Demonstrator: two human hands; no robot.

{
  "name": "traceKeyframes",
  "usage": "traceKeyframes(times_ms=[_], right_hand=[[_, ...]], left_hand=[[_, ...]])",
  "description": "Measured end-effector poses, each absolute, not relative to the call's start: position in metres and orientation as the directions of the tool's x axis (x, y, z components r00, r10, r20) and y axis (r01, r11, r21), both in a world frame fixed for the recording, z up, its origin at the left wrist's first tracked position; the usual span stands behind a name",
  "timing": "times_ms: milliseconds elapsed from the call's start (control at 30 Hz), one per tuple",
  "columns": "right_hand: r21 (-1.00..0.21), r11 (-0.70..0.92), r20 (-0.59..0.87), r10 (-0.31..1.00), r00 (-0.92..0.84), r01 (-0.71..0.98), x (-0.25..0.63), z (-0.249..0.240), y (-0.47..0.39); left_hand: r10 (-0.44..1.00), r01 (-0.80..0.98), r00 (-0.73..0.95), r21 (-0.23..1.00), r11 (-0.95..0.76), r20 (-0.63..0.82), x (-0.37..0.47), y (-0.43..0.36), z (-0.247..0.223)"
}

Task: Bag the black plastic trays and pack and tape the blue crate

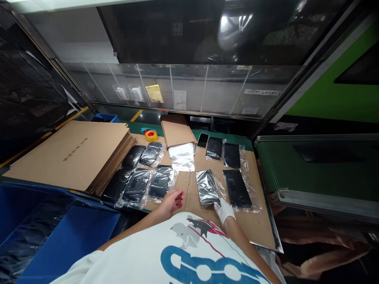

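Head view: one counter [247, 143] topped with a cardboard sheet [260, 227]; the person's two hands are at its near edge.
Bagged dark piece: the shiny packet [206, 186] lies flat right of centre, towards the counter's near edge.
Right hand: gloved, the right hand [225, 211] touches the packet's near right corner, fingers fairly straight; whether they pinch it cannot be told.
Left hand: ungloved, the left hand [173, 200] is loosely half curled, with nothing visible in it, beside the left-hand packets [136, 185].
Handling, judged: a light grip at the corner suits slick film; the left hand could steady the opposite corner, keeping the loose film flat.
Obstruction, right: a larger packet [237, 189] lies just beside, limiting room for the gloved hand.
Obstruction, left: a cardboard stack [74, 154] takes up the counter's left end.
Far edge: tape roll [151, 139], flat brown carton [177, 131], silvery film bags [182, 157], phone [203, 141] and two more packets [231, 154].
Beyond right edge: a green ribbed belt [296, 169], apart from the work.
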State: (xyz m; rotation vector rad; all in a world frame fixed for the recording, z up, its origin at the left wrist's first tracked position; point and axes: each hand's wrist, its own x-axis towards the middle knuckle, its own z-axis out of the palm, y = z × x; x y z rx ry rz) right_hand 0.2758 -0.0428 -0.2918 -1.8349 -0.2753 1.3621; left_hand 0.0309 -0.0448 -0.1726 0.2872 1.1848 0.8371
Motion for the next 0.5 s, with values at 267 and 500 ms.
traceKeyframes(times_ms=[267, 500], right_hand=[[-0.648, -0.74, -0.761, 0.617, 0.203, -0.18, 0.286, -0.27, -0.044], [-0.925, -0.315, -0.379, 0.819, 0.431, -0.214, 0.4, -0.167, 0.02]], left_hand=[[0.672, -0.402, 0.172, 0.571, 0.715, -0.72, 0.035, -0.036, -0.178], [0.618, -0.434, 0.08, 0.531, 0.728, -0.782, 0.04, -0.028, -0.183]])
